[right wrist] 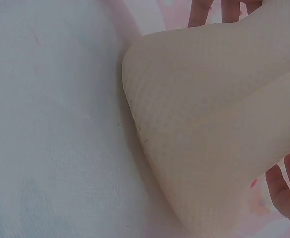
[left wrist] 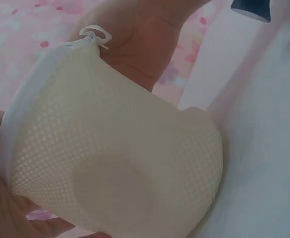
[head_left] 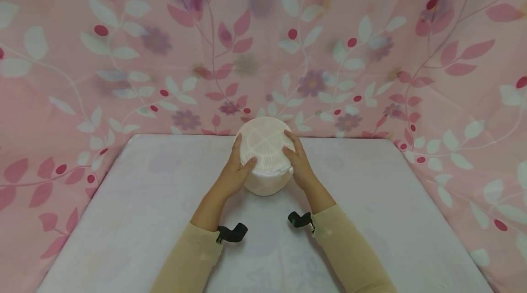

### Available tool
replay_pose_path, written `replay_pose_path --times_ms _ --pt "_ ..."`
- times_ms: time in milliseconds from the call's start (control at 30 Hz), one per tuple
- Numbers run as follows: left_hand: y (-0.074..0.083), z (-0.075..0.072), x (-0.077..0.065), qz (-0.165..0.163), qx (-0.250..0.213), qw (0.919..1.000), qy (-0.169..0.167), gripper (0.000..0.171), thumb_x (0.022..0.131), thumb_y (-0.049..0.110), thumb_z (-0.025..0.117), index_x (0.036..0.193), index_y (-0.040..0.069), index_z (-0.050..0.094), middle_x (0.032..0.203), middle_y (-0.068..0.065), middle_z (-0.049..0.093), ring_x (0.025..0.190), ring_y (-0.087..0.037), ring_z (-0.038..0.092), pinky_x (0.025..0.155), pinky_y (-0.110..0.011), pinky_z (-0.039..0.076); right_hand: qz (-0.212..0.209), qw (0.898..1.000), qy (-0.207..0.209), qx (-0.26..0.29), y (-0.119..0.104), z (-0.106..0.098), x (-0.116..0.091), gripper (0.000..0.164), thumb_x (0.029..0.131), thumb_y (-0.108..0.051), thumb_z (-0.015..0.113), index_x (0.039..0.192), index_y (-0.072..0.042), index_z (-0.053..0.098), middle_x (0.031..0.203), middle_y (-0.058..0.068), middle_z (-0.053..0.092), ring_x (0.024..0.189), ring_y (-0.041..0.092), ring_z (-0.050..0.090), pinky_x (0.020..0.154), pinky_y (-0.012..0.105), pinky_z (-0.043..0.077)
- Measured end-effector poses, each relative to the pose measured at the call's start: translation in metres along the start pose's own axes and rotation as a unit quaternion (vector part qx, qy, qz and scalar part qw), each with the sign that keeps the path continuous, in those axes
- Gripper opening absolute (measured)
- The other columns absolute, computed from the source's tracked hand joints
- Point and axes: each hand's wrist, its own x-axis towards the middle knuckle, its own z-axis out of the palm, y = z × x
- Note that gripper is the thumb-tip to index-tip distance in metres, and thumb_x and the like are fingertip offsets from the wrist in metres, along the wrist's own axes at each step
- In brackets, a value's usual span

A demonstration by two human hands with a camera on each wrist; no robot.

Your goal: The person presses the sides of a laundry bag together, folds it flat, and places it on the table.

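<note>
A round, cream mesh laundry bag (head_left: pixel 265 149) stands at the middle of the table's far side, its lid facing up and toward me. A white zip (head_left: pixel 267 174) runs round the rim, and its pull tab (left wrist: pixel 99 33) shows in the left wrist view. My left hand (head_left: pixel 234 174) grips the bag's left side, thumb on the lid. Opposite it, my right hand (head_left: pixel 302 165) holds the right side, with thumb and fingertips at the rim. In the right wrist view the bag's mesh wall (right wrist: pixel 199 114) fills much of the picture. Some fingers are hidden behind the bag.
The bag is on a table covered with a pale white cloth (head_left: pixel 164 192). Behind and beside it hangs a pink curtain (head_left: pixel 263 55) with leaves and flowers. A black wrist device (head_left: pixel 233 232) sticks out from the left sleeve, another device (head_left: pixel 299 220) from the right.
</note>
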Motion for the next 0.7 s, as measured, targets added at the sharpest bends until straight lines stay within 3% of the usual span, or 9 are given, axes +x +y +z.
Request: replay_pose_path --times_ms 267,467,700 --pt "-0.003 0.005 -0.001 0.014 -0.042 0.9984 0.035 0.074 0.091 0.049 0.048 0.145 0.040 -0.002 0.153 0.006 0.005 0.139 -0.018 0.010 0.109 -0.050 0.013 0.007 1.000 -0.005 0.029 0.000 0.003 -0.001 0.050 0.099 -0.018 0.040 0.145 -0.018 0.021 0.150 0.003 0.013 0.133 0.023 0.021 0.108 0.045 0.019" --pt "-0.005 0.010 -0.001 0.032 -0.089 0.9929 0.071 0.068 0.093 0.041 0.049 0.145 0.041 0.004 0.152 0.010 0.008 0.138 -0.015 0.012 0.109 -0.050 0.013 0.007 1.000 -0.003 -0.007 -0.001 0.005 -0.004 0.050 0.099 -0.020 0.041 0.145 -0.021 0.022 0.150 0.001 0.011 0.135 0.021 0.016 0.109 0.047 0.015" --pt "0.024 0.006 -0.010 0.061 -0.145 0.9831 0.094 0.066 0.094 0.009 0.049 0.147 0.013 0.011 0.152 -0.008 0.012 0.137 -0.022 0.015 0.109 -0.049 0.012 -0.005 0.999 -0.016 -0.049 0.002 0.004 -0.007 0.051 0.099 -0.025 0.040 0.146 -0.023 0.020 0.151 0.002 0.008 0.137 0.021 0.012 0.109 0.049 0.014"
